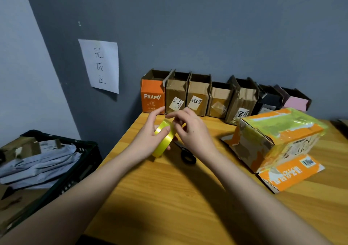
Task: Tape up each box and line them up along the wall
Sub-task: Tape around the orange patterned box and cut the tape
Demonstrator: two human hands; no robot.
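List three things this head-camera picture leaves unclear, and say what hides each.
1. Scissors: blades covered by the right hand.
2. Tape roll: its loose end is hidden under the fingers of the right hand and left hand.
3. Labels on the boxes along the wall: print too small to read.

You're working in a small packing room: boxes (199, 96) lining the wall, handwritten wall sign (99, 66), crate of mailers (56, 162).

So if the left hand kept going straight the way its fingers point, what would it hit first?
Probably the orange PRAMY box at the wall end of the row: the left hand, holding the yellow tape roll, points up toward it. Depth is unclear.
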